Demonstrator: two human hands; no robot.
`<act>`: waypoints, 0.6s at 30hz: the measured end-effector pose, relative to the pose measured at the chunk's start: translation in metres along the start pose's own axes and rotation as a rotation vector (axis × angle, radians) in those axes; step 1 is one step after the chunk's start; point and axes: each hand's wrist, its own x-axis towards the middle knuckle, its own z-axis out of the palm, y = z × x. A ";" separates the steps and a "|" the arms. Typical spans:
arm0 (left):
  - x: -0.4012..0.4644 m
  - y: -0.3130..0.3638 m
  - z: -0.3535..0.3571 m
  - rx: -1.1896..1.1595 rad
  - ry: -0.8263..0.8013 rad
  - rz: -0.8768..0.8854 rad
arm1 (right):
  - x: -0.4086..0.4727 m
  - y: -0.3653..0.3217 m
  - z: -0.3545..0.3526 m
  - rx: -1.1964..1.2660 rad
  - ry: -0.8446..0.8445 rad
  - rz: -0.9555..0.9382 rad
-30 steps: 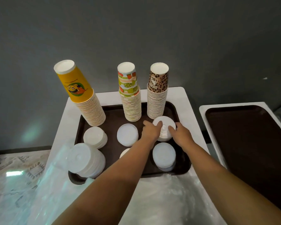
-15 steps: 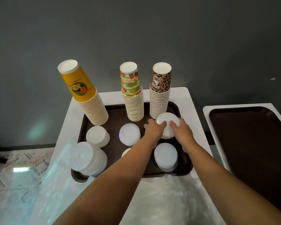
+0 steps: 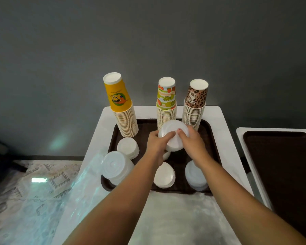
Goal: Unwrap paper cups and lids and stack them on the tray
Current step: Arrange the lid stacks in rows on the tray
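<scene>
Both hands hold a stack of white lids (image 3: 173, 133) above the middle of the brown tray (image 3: 208, 131). My left hand (image 3: 157, 144) grips its left side and my right hand (image 3: 193, 142) grips its right side. Three upside-down cup stacks stand at the tray's back: yellow (image 3: 120, 106), lime-patterned (image 3: 166, 103) and leopard-print (image 3: 194, 105). Lid stacks lie on the tray at back left (image 3: 127, 146), front middle (image 3: 164, 175) and front right (image 3: 195, 175). A bigger stack of clear lids (image 3: 116, 167) sits at the front left corner.
Clear plastic wrap (image 3: 175, 218) covers the white table in front of the tray and spills left over a patterned surface (image 3: 34, 183). A second brown tray (image 3: 283, 165) lies on a table to the right. A dark wall stands behind.
Both hands have lifted the white lid stack off the tray's right side and carried it left, toward the middle. The view has shifted a little.
</scene>
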 end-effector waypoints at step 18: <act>-0.009 0.031 -0.109 -0.127 0.230 -0.011 | 0.017 0.011 0.086 -0.715 -0.251 -0.030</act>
